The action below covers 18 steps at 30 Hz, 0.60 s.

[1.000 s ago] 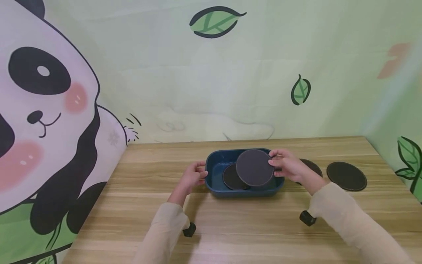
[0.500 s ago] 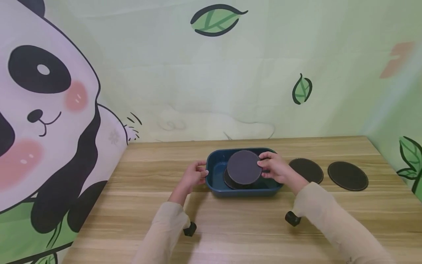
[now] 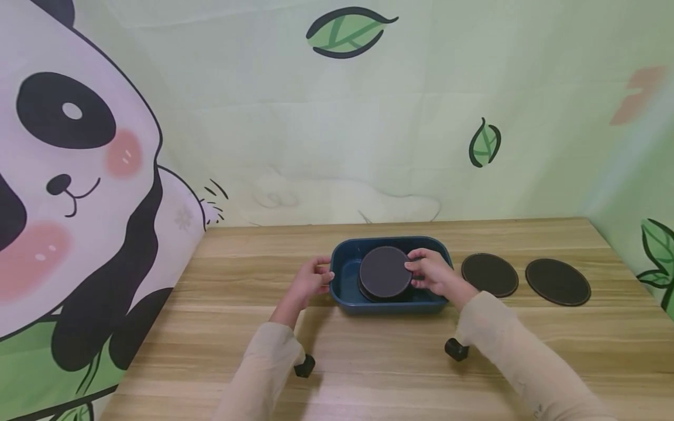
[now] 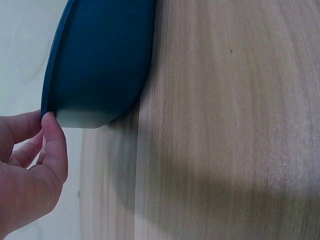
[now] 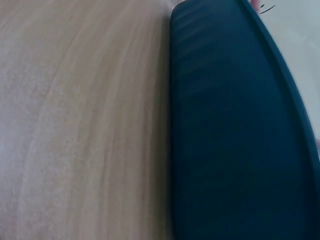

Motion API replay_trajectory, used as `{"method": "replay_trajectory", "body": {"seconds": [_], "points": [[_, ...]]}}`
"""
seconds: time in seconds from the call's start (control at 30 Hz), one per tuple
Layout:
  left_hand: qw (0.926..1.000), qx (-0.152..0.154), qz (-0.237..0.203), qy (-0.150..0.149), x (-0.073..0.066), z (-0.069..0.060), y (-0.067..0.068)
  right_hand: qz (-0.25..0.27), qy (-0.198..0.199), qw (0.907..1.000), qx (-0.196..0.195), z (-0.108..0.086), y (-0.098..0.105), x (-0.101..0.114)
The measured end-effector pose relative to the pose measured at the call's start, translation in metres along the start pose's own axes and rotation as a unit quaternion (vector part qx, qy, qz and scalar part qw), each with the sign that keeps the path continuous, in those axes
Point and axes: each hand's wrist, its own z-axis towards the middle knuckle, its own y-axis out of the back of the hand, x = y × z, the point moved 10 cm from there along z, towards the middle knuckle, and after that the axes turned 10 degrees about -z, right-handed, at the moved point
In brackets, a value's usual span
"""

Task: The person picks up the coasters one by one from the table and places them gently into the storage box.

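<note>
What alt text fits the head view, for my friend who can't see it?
A person's right hand holds a dark disc in a blue tub, over another disc peeking out, while the left hand pinches the tub's rim. Two more discs lie on the wooden table to the right, before a wall with a cartoon panda.

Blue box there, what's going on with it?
A person's left hand pinches the blue container by its rim, and the right hand holds the dark, round upper disc by its edge inside it. A lower disc peeks out underneath; I can't tell whether the two touch. On the wooden table, to the container's right, lie a nearer disc and a farther disc.
</note>
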Motion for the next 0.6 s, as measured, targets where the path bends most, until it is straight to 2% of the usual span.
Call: {"method": "replay_trajectory", "body": {"seconds": [0.3,0.6], "points": [[1.0,0.0,0.001,0.002,0.001,0.001,0.0,-0.015,-0.009,0.9998,-0.003,0.009,-0.005,-0.01],[1.0,0.0,0.005,-0.001,0.0,0.0,0.0,-0.056,-0.034,0.9972,-0.038,0.013,-0.003,-0.015]]}}
